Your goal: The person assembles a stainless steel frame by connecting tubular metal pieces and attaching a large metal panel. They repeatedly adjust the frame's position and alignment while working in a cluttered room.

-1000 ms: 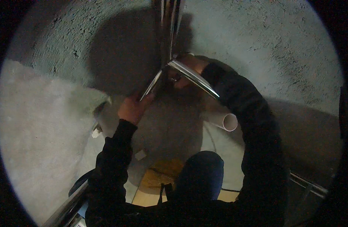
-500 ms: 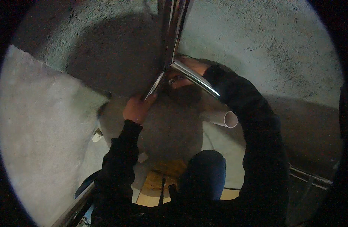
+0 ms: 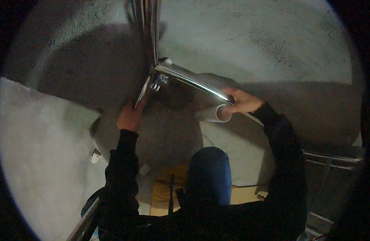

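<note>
Shiny metal rails meet at a corner in the upper middle. My left hand [image 3: 129, 116] is closed around the lower end of the short left rail [image 3: 143, 90]. Out along the right rail [image 3: 193, 82], my right hand [image 3: 246, 101] grips it, thumb below and fingers over the top. A small chrome fitting [image 3: 159, 82] sits just under the corner, with neither hand on it. Above the corner rises a shiny metal post [image 3: 151, 36]. A white round pipe [image 3: 209, 115] shows its hollow end right beside my right fingertips, lower than the rail.
Rough plaster walls [image 3: 249, 40] stand behind the rails, partly in shadow. Below are my blue-clad knee [image 3: 209, 172] and a yellow-brown cloth-like thing [image 3: 163, 186]. More metal rails lie at lower left [image 3: 83, 225] and at the right [image 3: 334, 156].
My right hand has left the corner fitting and slid outward along the right rail, uncovering the fitting. The rails appear farther left in the view. My left hand keeps its hold.
</note>
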`<state>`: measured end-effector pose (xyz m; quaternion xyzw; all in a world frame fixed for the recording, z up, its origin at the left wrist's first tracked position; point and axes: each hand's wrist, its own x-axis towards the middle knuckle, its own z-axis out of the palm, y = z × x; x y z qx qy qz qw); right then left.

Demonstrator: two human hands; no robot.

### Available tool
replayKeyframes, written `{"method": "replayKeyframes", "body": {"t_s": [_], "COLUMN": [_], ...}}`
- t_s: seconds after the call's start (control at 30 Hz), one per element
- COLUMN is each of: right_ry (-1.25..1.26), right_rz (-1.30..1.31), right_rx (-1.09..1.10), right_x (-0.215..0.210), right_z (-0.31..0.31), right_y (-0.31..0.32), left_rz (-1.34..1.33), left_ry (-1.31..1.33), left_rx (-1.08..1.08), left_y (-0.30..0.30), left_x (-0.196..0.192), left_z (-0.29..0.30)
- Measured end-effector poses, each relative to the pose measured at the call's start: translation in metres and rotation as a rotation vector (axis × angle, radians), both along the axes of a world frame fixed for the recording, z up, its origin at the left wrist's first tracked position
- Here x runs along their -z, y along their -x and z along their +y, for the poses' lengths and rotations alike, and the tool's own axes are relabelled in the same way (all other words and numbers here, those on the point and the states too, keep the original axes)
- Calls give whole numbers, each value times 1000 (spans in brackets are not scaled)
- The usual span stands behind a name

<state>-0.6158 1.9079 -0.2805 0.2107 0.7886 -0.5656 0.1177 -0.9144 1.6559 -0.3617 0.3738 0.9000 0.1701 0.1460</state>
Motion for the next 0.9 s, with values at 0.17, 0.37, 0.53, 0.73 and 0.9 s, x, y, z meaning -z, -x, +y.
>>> {"method": "replayKeyframes", "body": {"t_s": [0.17,0.37,0.53,0.73,0.9], "right_ry": [-128,102,10,-92,-506], "right_rz": [-56,-94,-15,-78,200], "right_rx": [-89,29,61,105,-4], "right_x": [-9,-2,-5,-10,-3], "right_z": [1,6,-13,-17,-28], "right_y": [4,-2,3,4,5], "left_rz": [-57,-160,-111,-282,-239], "left_ry": [96,45,-43,-58,-120], "left_rx": [-54,-34,-105,-117,-60], "left_y": [-7,-7,-8,-8,9], "left_x": [-16,-28,-31,-48,-26], "left_z": [-3,-10,-15,-7,-20]}}
